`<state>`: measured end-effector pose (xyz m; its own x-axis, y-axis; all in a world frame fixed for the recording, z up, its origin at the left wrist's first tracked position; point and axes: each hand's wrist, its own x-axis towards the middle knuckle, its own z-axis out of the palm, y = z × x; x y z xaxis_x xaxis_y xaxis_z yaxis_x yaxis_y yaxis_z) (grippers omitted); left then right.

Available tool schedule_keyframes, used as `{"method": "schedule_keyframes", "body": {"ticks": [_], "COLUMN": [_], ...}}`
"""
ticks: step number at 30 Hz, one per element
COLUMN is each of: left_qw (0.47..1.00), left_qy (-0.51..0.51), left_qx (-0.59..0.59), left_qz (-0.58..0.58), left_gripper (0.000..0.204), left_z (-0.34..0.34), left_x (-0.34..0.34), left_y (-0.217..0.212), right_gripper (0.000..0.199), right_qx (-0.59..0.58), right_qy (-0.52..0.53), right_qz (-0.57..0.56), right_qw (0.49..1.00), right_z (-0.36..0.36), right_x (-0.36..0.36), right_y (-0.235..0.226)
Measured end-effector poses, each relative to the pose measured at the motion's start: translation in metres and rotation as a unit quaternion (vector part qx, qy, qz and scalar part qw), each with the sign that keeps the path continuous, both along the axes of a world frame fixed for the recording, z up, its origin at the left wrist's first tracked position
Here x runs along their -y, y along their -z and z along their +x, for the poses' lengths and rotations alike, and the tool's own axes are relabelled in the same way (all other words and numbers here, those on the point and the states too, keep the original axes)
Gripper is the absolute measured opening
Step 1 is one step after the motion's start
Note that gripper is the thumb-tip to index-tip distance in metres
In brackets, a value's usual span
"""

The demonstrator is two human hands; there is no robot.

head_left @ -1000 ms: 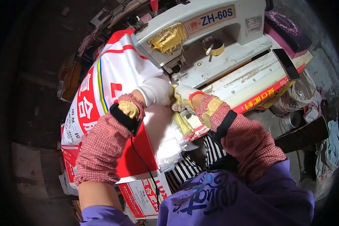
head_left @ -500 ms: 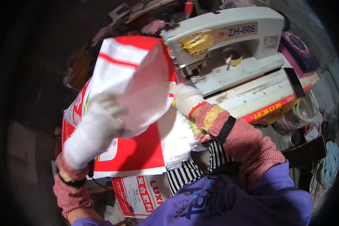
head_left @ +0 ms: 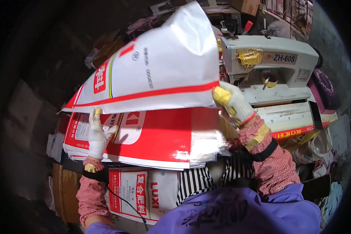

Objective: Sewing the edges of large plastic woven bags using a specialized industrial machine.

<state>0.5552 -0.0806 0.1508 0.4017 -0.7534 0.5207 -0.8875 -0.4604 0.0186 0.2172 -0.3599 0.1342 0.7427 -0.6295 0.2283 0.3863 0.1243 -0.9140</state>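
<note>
lifted sack (head_left: pixel 160 70) above sack stack (head_left: pixel 152 136), sewing machine (head_left: pixel 277 70) right

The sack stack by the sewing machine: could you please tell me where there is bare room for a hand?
The red middle of the sack stack is bare, between the left hand and the right hand, under the lifted sack. The sewing machine bed is narrow, and the floor around looks cluttered.

White, red-striped sack (head_left: pixel 163 70); red-checked sleeves (head_left: pixel 275 167)

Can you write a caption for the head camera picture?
Gloved right hand lifts a white sack off the stack.
</note>
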Motion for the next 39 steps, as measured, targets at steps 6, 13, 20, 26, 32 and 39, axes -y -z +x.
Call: {"method": "schedule_keyframes", "body": {"ticks": [6, 13, 20, 26, 32, 39], "left_qw": [0.945, 0.937, 0.991, 0.979, 0.630, 0.626], "left_qy": [-0.204, -0.098, -0.036, -0.157, 0.001, -0.017], "left_qx": [0.111, 0.328, 0.111, -0.004, -0.677, -0.743], "left_qz": [0.231, 0.065, -0.065, -0.126, -0.379, -0.236], "left_gripper": [0.047, 0.027, 0.057, 0.044, 0.038, 0.057], "left_z": [0.040, 0.041, 0.042, 0.009, -0.137, -0.207], "left_x": [0.032, 0.091, -0.014, -0.124, -0.154, -0.157], "left_y": [-0.011, -0.131, -0.050, 0.082, 0.112, 0.100], "right_gripper": [0.029, 0.025, 0.014, 0.014, 0.031, 0.029], "right_qx": [-0.021, 0.105, 0.019, -0.222, -0.188, -0.157], "right_qy": [0.014, -0.002, 0.025, -0.178, -0.350, -0.427], "right_qz": [0.083, 0.253, 0.238, 0.262, -0.156, -0.455], "right_qw": [0.996, 0.962, 0.971, 0.922, 0.904, 0.766], "right_z": [-0.017, -0.010, -0.008, 0.009, 0.043, 0.056], "right_x": [-0.002, 0.008, -0.007, -0.051, -0.139, -0.191], "right_y": [0.030, 0.039, 0.048, 0.076, 0.070, 0.049]}}
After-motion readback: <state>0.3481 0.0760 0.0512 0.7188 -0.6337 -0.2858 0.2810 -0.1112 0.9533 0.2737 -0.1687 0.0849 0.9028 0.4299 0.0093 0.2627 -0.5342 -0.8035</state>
